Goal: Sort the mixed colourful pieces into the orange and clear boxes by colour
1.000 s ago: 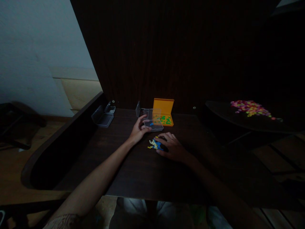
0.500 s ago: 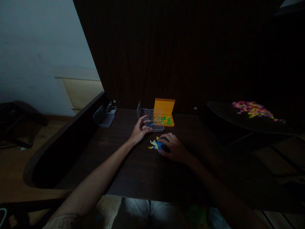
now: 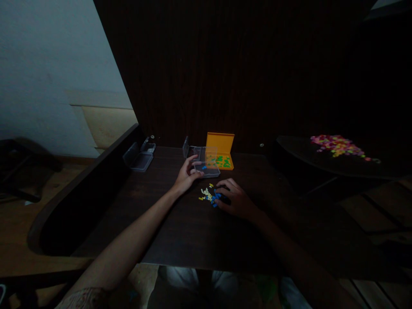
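Note:
My left hand (image 3: 186, 176) rests on the dark table (image 3: 180, 223) with thumb and fingers closed on the near left edge of a small clear plastic box (image 3: 207, 168) that has a few blue pieces in it. My right hand (image 3: 235, 198) lies palm down, fingers curled over a little heap of blue and yellow pieces (image 3: 209, 195); whether it holds one is too dark to tell. Behind the clear box stands an open orange box (image 3: 222, 151) with green pieces inside.
Two more clear boxes (image 3: 140, 156) sit open at the table's back left, by the raised curved edge (image 3: 80, 184). A dark panel rises behind the table. To the right, a lower dark surface carries a pile of pink and yellow pieces (image 3: 337, 145).
My right hand has drawn slightly toward me and some blue pieces have shifted with it. My left hand has stayed on the clear box.

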The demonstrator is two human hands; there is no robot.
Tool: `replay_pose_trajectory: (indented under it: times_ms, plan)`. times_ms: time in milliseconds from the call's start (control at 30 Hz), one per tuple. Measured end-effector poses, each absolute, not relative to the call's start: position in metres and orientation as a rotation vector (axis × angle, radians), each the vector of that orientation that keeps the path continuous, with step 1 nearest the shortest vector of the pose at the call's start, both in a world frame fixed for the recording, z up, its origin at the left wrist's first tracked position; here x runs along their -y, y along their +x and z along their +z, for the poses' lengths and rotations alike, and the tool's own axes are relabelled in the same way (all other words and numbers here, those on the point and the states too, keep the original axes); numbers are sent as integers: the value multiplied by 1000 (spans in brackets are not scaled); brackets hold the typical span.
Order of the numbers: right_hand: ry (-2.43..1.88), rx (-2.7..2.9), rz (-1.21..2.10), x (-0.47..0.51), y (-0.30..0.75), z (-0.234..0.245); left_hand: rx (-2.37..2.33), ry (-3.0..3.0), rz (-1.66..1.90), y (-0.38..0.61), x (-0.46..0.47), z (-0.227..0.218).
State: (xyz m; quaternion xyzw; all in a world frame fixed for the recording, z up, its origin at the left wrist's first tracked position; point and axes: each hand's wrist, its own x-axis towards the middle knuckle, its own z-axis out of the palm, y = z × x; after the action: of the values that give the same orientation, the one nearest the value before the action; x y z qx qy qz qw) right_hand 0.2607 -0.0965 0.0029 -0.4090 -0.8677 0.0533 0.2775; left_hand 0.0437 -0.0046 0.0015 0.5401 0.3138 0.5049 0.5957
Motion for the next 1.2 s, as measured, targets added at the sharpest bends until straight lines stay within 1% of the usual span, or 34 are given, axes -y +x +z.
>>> replay_pose_trajectory:
  times_ms: [133,333,467,700,900,1200]
  plan:
    - [-1100,2286,147,102,265,5,-716,1252,1174,44,4,2]
    - [-940,2274,227,105,267,7,-682,1276,1169,43,5,3]
    - [-909,2300,271,105,266,8,-696,1280,1158,43,4,3]
    - [-1122,2270,91,106,268,4,-707,1309,1172,43,3,0]
    - [-1005,2359,138,106,267,5,-731,1287,1170,42,4,2]
    - [-1099,2311,53,112,268,10,-735,1274,1163,43,5,4]
